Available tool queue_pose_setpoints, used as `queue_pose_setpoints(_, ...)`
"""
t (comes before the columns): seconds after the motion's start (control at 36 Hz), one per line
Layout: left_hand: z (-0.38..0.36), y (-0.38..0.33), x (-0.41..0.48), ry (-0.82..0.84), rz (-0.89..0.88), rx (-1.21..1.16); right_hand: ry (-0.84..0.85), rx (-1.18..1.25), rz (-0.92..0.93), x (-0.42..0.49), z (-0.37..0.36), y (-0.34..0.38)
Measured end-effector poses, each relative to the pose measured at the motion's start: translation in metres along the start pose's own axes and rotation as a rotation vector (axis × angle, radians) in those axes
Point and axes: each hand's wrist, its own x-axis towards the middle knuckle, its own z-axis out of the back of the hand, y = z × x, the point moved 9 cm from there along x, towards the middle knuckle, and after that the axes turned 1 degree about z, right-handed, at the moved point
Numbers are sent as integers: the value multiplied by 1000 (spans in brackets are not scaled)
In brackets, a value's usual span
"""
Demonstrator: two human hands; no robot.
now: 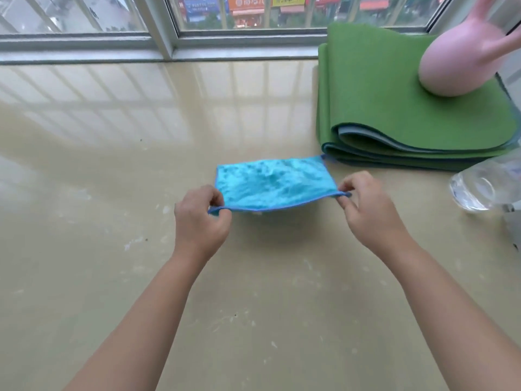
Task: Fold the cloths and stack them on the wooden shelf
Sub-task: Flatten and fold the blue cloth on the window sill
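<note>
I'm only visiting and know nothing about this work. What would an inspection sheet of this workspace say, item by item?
Surface: glossy beige surface, scuffed with pale marks.
Job's things: one blue cloth, its near edge lifted and stretched between the hands; no wooden shelf in view.
Clutter: folded green mat with a pink rabbit-shaped object standing on it; clear bottle at the right edge.
Hands: left hand pinches the cloth's near left corner; right hand pinches the near right corner.
Cables: nothing seen.
Surroundings: window along the far side, shop signs outside.
</note>
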Motion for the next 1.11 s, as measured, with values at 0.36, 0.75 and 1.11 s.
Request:
queue_pose_setpoints(0.36,-40,50,-79,357,-99,365,430,-43,-63,-77,-88,-34)
queue_pose_setpoints(0.75,-46,25,-79,267,-255,434,414,-273,-95,-79,-93,-27)
queue_pose_setpoints(1.11,-114,14,-60,248,-219,426,53,-268,98,-32,-150,34)
